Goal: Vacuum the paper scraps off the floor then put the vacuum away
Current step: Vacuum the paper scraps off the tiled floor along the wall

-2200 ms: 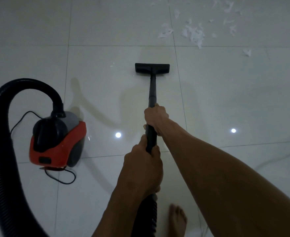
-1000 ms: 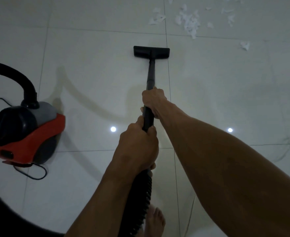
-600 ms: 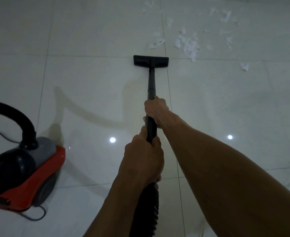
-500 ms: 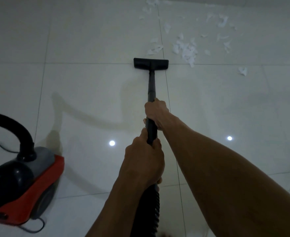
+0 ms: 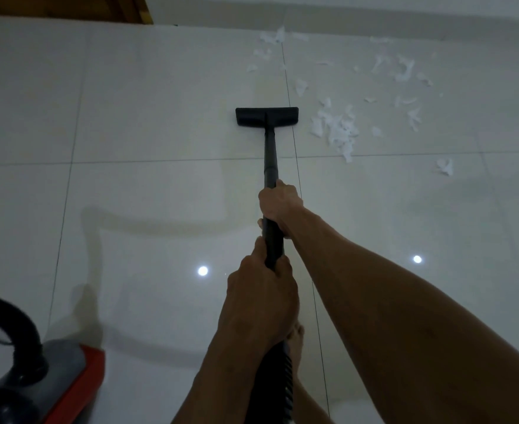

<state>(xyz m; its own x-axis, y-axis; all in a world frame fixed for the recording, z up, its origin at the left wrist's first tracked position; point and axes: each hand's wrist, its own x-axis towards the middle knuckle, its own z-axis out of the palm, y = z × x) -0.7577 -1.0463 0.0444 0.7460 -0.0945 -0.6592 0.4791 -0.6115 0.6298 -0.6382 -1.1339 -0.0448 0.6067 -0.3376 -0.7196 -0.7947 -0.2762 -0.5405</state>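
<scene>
Head view: vacuuming step, both hands, left hand [image 5: 263,298] and right hand [image 5: 278,203], clenched round wand [image 5: 270,154]; next, nozzle [image 5: 266,116] rightward onto paper scraps [image 5: 336,128].

Right hand [image 5: 279,203]: centre frame, fingers curled shut around the wand [image 5: 270,160], knuckles up. Right forearm: bare, extended, running to the lower right corner.
Left hand [image 5: 261,301]: below the right, fist closed on the wand's lower end, thumb on top. Left forearm: bare, descending to the bottom edge.
1 bare foot [image 5: 295,341]: partly visible behind the left wrist.
</scene>
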